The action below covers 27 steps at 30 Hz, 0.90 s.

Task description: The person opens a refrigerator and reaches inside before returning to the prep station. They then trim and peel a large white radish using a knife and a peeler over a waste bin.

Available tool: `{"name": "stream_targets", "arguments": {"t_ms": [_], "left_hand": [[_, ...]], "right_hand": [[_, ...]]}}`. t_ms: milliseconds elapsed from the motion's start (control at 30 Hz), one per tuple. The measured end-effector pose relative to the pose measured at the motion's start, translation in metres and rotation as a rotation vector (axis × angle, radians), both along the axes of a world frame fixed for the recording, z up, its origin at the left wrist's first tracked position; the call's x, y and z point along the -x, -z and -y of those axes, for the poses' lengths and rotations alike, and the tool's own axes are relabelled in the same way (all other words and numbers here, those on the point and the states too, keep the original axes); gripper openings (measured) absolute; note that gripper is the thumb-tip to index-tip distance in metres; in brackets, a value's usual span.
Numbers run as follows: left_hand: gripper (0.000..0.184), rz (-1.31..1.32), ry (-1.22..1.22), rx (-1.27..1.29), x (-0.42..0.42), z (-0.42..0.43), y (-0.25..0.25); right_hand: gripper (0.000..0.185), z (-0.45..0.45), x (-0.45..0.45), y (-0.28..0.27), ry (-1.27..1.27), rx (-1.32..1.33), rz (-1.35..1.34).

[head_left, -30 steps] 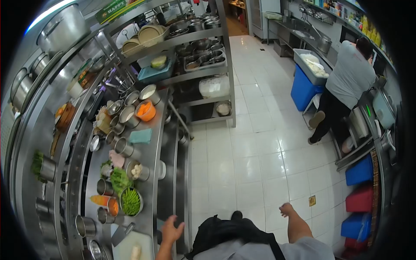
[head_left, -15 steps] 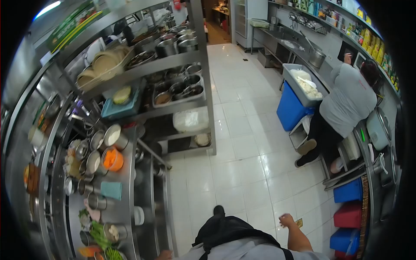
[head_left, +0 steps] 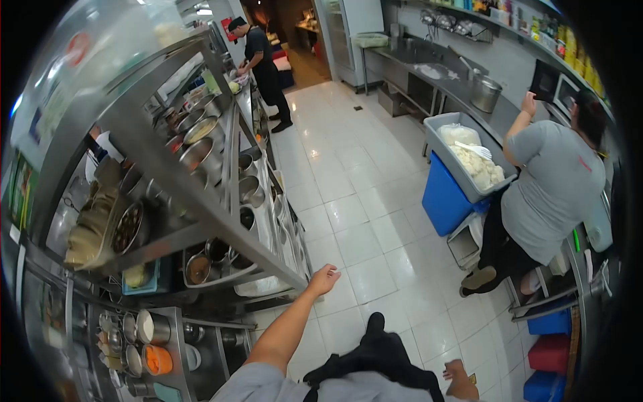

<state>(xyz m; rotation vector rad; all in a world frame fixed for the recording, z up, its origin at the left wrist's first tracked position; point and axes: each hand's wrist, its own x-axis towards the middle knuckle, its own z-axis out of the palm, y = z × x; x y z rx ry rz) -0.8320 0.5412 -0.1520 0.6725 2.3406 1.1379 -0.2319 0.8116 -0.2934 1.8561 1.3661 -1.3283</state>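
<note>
My left hand (head_left: 324, 279) is stretched forward over the white tiled floor, just right of the end post of a metal shelf rack (head_left: 254, 248). It holds nothing, and its fingers are loosely bent and apart. Low at the right, my right hand (head_left: 457, 376) hangs over the floor, empty, with the thumb away from the loosely bent fingers. The rack beside my left arm carries metal pots (head_left: 199, 153) and a tray of containers (head_left: 201, 266).
One person in grey (head_left: 552, 181) stands at the right counter, a hand raised to a microwave (head_left: 556, 86). A grey tub (head_left: 435, 134) sits above a blue bin (head_left: 445, 201). Another person in black (head_left: 262, 63) stands farther back. White floor tiles (head_left: 362, 241) run between.
The view has moved forward along the aisle, with the rack now closer. My left hand has come up and forward into full view. The person in black has appeared. My right hand sits lower.
</note>
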Motion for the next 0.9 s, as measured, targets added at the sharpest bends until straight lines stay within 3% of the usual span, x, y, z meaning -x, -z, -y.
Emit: {"name": "stream_targets", "arguments": {"t_ms": [67,133,200,300,367,433,533,767,833,867,900], "left_hand": [[0.042,-0.049,0.169,0.067,0.019,-0.021,0.011],[0.043,0.123,0.215,0.056,0.034,-0.030,0.007],[0.043,0.189,0.143,0.083,0.051,-0.034,0.011],[0.043,0.271,0.011,0.147,0.094,-0.046,0.007],[0.043,0.283,-0.056,0.190,0.138,-0.062,0.018],[0.043,0.407,-0.132,0.069,0.197,-0.082,0.048],[0.043,0.295,-0.204,0.037,0.295,-0.134,0.045],[0.045,0.166,-0.080,0.051,0.503,-0.248,-0.010],[0.045,0.165,-0.096,0.041,0.558,-0.264,-0.006],[0.045,0.183,-0.161,0.083,0.582,-0.264,0.008],[0.044,0.199,-0.226,0.123,0.607,-0.264,0.024]], "right_hand": [[0.021,-0.057,0.070,0.001,-0.054,0.021,-0.002],[0.022,-0.109,0.160,0.016,-0.275,0.113,0.004],[0.023,-0.171,0.255,0.033,-0.658,-0.061,-0.120],[0.017,-0.222,0.429,-0.023,-0.383,-0.168,-0.359],[0.020,-0.249,0.527,-0.051,-0.477,-0.246,-0.518],[0.021,-0.265,0.616,-0.089,-0.530,-0.305,-0.555],[0.028,-0.296,0.703,-0.105,-0.532,-0.304,-0.611],[0.019,-0.386,0.736,-0.043,-0.378,-0.176,-0.483],[0.018,-0.425,0.730,-0.011,-0.465,-0.006,-0.009],[0.018,-0.447,0.710,-0.013,-0.799,-0.101,-0.335],[0.018,-0.475,0.722,-0.012,-0.970,-0.138,-0.506]]}}
